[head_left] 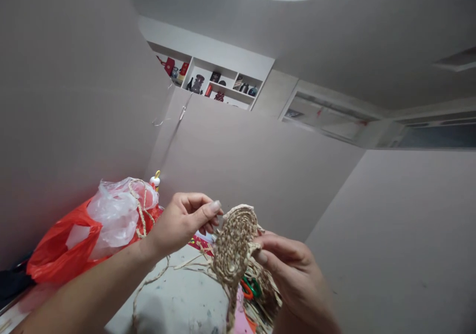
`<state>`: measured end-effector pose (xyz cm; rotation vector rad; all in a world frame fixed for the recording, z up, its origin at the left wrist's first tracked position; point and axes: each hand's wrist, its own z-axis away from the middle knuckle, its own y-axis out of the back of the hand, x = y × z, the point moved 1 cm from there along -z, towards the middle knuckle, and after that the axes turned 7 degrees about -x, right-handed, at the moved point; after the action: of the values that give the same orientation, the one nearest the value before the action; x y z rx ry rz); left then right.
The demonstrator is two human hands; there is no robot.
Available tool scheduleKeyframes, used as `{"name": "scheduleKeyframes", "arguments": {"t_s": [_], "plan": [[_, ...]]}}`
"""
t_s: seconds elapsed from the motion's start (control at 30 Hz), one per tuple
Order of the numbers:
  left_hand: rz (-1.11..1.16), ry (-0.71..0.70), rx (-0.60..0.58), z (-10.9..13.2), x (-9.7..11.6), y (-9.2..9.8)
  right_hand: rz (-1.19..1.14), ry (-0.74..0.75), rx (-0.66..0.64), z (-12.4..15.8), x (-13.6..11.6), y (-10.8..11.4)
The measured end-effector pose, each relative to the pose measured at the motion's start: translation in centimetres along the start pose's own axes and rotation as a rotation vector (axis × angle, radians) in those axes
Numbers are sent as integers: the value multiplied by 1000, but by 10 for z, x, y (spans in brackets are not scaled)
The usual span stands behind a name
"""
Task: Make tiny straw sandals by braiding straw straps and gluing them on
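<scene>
An oval coil of braided straw [235, 244] is held up in front of me, with a braid tail hanging from its lower end. My right hand [292, 269] pinches the coil's right edge between thumb and fingers, where short straw ends stick out. At the upper left edge of the coil, my left hand [189, 220] has its thumb pressed to its index finger. Whatever is in that pinch, if anything, is too small to make out. A thin braided strand [148, 284] trails down below my left wrist.
Below the hands is a white tabletop [182, 294] bearing loose straw [266, 279] and green-and-orange-handled scissors [251, 288]. Red plastic bags [61, 254] and a clear plastic bag [115, 210] stand at left, near a white bottle with a yellow top [155, 179]. Walls rise beyond.
</scene>
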<state>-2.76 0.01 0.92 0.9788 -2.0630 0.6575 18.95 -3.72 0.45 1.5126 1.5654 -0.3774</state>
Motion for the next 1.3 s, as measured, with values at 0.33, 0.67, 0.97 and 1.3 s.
{"name": "scheduleKeyframes", "arguments": {"t_s": [0.33,0.67,0.97,1.3], "plan": [[80,152,-101,0,-8,-4,-80,-21,77,-1,10,5],[27,115,-53,-3,-7,0,-63,-27,0,-4,2,1],[17,86,-59,-6,-6,6,-72,31,77,0,4,10],[20,76,-67,-5,-7,8,-89,104,184,9,-13,18]]}}
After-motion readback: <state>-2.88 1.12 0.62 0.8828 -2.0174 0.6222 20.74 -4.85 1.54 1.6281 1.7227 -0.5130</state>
